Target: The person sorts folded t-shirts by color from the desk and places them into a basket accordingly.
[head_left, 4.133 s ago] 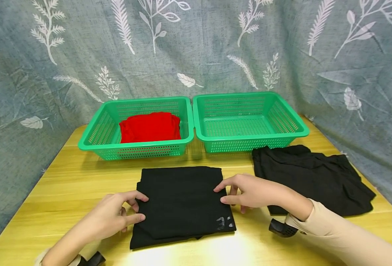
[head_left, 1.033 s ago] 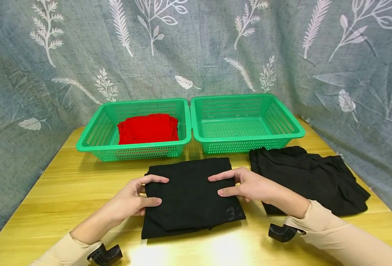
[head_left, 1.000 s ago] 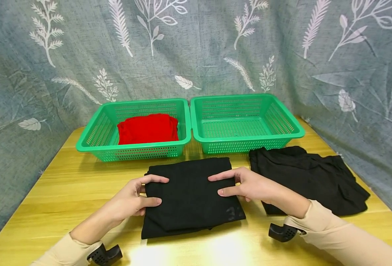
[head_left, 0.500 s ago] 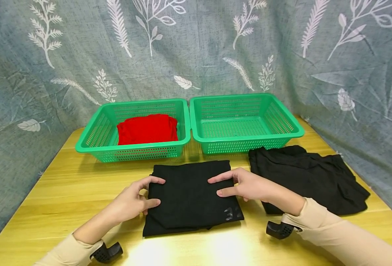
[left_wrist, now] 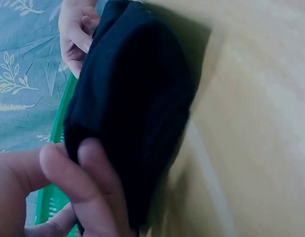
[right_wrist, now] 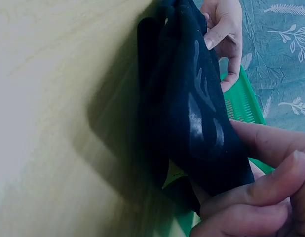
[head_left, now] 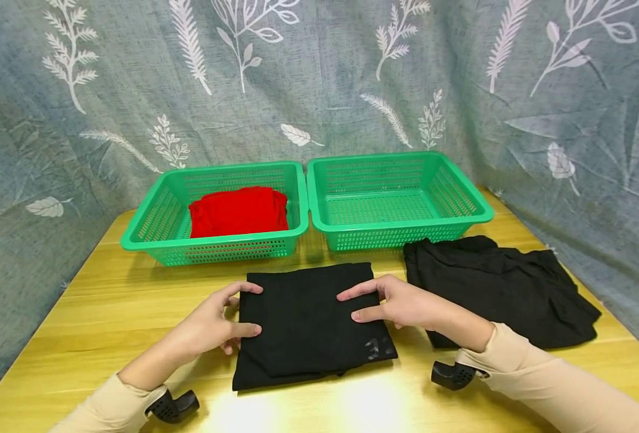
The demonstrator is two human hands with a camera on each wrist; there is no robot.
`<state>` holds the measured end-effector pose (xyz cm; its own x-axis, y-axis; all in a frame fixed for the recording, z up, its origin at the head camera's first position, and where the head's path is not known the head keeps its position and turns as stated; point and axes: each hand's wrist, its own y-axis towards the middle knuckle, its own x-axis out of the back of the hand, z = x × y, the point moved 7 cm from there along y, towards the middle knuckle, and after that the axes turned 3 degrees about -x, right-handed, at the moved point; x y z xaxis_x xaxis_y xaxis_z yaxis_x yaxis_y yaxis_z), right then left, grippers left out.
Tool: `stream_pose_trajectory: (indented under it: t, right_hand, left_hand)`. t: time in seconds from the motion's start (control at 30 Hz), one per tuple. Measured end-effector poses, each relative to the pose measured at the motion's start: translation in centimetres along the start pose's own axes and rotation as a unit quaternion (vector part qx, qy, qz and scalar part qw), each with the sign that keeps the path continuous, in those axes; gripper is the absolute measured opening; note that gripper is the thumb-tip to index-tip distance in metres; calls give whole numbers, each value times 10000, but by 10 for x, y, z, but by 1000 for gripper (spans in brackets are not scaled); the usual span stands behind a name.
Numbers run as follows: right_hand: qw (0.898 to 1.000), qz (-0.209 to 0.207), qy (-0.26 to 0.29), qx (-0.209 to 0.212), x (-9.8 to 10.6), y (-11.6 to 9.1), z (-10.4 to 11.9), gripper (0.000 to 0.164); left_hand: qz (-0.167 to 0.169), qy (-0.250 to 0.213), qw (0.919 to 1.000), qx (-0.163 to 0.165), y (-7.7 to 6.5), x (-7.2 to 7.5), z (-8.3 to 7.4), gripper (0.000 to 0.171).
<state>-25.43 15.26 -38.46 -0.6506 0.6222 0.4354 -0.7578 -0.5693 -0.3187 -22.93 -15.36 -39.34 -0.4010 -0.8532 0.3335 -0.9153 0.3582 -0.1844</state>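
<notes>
A folded black garment [head_left: 308, 325] with a grey print at its near right corner lies between my two hands. My left hand [head_left: 211, 325] grips its left side, with thumb and index finger on top; the other fingers are partly hidden at the edge. On the right side my right hand [head_left: 401, 304] holds it the same way, thumb and index finger on the upper face. Folded layers of the garment [right_wrist: 197, 108] show from the edge in the right wrist view, with a shadow on the table beside them. In the left wrist view the garment [left_wrist: 137, 84] hangs dark and slightly blurred.
A green basket [head_left: 151, 240] holding folded red cloth [head_left: 238, 210] stands at the back left. Beside it is a second green basket [head_left: 406, 228] with a bare floor. Another black garment [head_left: 498, 288] lies spread on the wooden table [head_left: 97, 313] at right. A patterned curtain [head_left: 330, 72] hangs behind.
Since the earliest frame both hands have moved from resting near the garment's sides to gripping them, and the garment has shifted slightly right. In the last half second it barely moved.
</notes>
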Motion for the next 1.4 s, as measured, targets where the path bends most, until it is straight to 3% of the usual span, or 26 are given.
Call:
stream_pose_trajectory:
  t: [0.17,0.57,0.7,1.03,1.4]
  right_hand:
    - [10000,-1,38,28,-2,1,-3,45]
    - [9992,40,406,-10,-5,3,-8,46]
    - [9992,32,400,-22,-4,1,-9,47]
    - [9998,-84,170,-40,5,-9,-4,47]
    - [9993,-228,-3,305,25,-24,13,48]
  left_hand:
    - [56,-397,9991,116,0,-1,3,67]
    - [724,-692,9949,146,1,-15,3,60]
    - [831,-587,9948,18,2,-20,1,52]
    - [499,-351,9981,-131,4,-19,-6,48]
    - [335,-291,9979,-475,4,-10,-34,48]
